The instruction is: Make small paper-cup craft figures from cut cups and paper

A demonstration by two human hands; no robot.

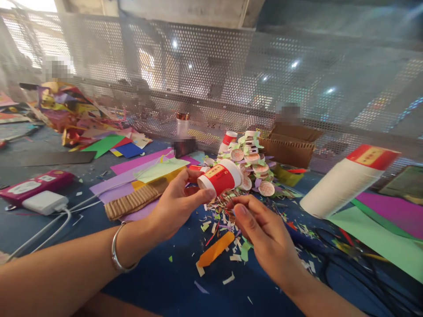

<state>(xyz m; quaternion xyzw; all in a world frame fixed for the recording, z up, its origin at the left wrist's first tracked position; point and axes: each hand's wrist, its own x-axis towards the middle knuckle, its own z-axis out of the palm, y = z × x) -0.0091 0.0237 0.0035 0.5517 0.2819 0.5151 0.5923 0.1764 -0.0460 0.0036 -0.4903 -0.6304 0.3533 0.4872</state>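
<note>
My left hand (178,202) grips a small paper cup (220,177), white with a red and gold band, tipped on its side above the blue table (158,273). A silver bangle (119,254) circles that wrist. My right hand (264,233) is just below the cup with its fingers curled and pinched near the cup's mouth; what they pinch is too small to make out. Under both hands lie paper scraps (228,229), among them an orange strip (215,249).
Behind the cup stands a pile of decorated cups (253,165) with round paper discs. A tall stack of cups (343,180) lies at the right over green and purple paper sheets (380,233). Corrugated card (135,200), a power strip (36,185), a charger (44,202) and a cardboard box (291,147) surround me. A perforated metal screen (231,79) backs the table.
</note>
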